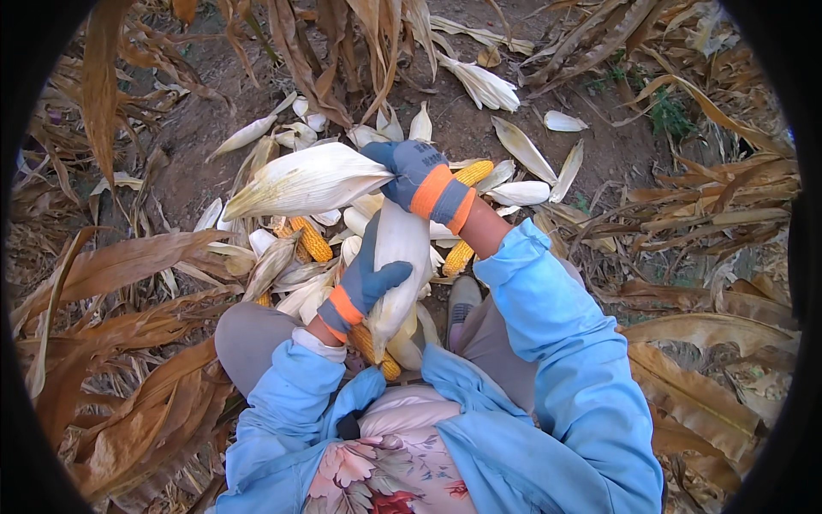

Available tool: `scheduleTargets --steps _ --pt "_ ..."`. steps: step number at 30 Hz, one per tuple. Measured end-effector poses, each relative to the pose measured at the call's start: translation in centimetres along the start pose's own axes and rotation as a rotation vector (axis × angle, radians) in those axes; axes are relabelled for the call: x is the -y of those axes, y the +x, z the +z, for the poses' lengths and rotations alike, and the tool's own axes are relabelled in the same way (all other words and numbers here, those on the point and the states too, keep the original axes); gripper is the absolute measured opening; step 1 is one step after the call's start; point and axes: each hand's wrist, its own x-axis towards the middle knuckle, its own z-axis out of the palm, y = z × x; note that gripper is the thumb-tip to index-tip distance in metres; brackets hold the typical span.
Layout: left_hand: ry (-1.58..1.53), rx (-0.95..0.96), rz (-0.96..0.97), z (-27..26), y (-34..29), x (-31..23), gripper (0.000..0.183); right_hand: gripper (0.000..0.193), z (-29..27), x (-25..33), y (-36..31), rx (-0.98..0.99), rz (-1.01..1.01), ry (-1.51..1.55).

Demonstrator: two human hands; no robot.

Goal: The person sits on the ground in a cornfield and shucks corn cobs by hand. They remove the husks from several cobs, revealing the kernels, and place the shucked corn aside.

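My left hand [366,281], in a blue-grey glove with an orange band, is wrapped round a pale ear of corn [402,253] still in its husk. The ear stands lengthwise in front of my body. At its far end my right hand [415,176], gloved alike, is closed on a broad, cream-coloured corn husk [308,182] that sticks out to the left. My right fingertips are hidden behind the glove's back. Bare yellow cobs lie around: one [310,240] left of my left hand, another [473,172] beside my right wrist, and one [374,349] near my lap.
Loose husks [524,193] are strewn over the brown soil [193,141] around the cobs. Dry corn stalks and leaves [342,51] rise ahead, with more leaves [128,265] at the left and others [702,334] at the right. My knees and a shoe [463,300] frame the pile.
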Motion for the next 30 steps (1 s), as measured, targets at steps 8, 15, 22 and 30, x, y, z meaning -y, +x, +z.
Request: scheduleTargets --steps 8,15,22,30 --pt "-0.055 0.029 0.006 0.1 0.2 0.0 0.095 0.024 1.1 -1.3 0.7 -0.285 0.099 0.307" --pt "0.078 -0.050 0.056 0.4 0.2 -0.2 0.098 0.029 0.9 -1.5 0.9 -0.286 0.079 0.428" --pt "0.210 -0.141 0.021 0.2 0.0 0.8 0.100 0.038 -0.9 -0.7 0.2 0.096 -0.063 0.192" --pt "0.285 -0.173 0.049 0.7 -0.3 0.6 0.100 0.033 0.5 0.2 0.6 0.039 0.038 -0.025"
